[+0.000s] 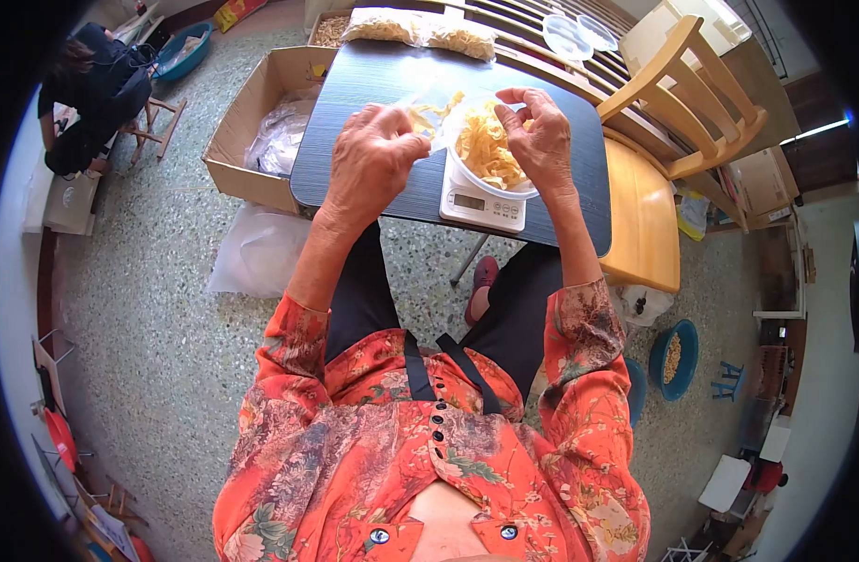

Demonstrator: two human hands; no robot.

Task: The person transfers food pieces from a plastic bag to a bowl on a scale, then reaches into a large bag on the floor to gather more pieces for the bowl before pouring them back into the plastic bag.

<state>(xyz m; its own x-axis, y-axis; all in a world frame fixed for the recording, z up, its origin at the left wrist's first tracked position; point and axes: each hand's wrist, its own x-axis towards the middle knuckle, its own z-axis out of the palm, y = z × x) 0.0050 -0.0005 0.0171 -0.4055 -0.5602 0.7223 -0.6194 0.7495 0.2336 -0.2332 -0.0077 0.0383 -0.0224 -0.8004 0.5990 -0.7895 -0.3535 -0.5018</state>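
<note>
A white kitchen scale (483, 201) stands at the near edge of the dark table (355, 84). On it rests a white plastic bowl (533, 192) heaped with pale yellow dried flakes (486, 145). My left hand (378, 155) is closed at the bowl's left, its fingers pinching a clear plastic bag (420, 98) with some yellow pieces showing in it. Glare blurs the bag's outline. Over the bowl's right side hovers my right hand (539, 140), fingers curved, with a gap between thumb and forefinger.
Two filled bags (420, 33) lie along the table's far edge. A cardboard box (251, 131) with plastic bags sits at the left, a wooden chair (640, 206) at the right. Plastic lids (567, 37) rest on the slatted bench. Another person (97, 84) sits far left.
</note>
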